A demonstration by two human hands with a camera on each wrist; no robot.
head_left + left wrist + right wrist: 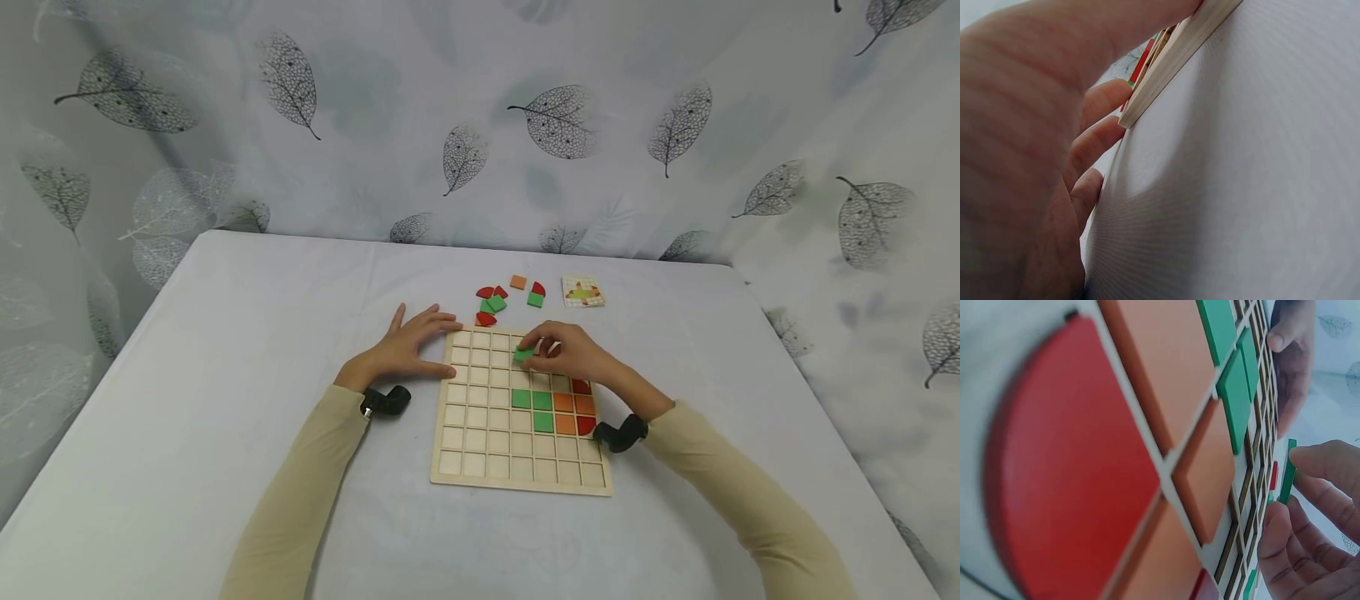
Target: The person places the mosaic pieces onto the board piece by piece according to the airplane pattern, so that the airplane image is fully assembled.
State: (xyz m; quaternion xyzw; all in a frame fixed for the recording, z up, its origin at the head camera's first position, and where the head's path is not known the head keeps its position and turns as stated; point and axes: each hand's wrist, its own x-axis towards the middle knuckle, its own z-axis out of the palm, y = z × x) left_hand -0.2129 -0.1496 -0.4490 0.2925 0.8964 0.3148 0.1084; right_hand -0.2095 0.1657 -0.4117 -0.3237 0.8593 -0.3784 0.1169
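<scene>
A wooden grid board (pixel 480 463) lies on the white table. My left hand (pixel 408 346) rests against its left edge, fingers spread and thumb at the rim. Between the thumb and fingers of my right hand (pixel 566 350) a green square tile (pixel 1288 472) is pinched, over the board's upper cells. Several tiles sit in the grid at the right: green squares (pixel 542 400), orange squares (pixel 565 424) and red rounded pieces (pixel 586 426). The left wrist view shows fingertips (pixel 1110 97) at the board's wooden side (pixel 1166 69).
Behind the board lie loose red, green and orange pieces, among them an orange square (pixel 518 282) and a green square (pixel 535 300). A pattern card (pixel 583 292) lies to their right. Leaf-printed cloth (pixel 360 125) hangs behind the table.
</scene>
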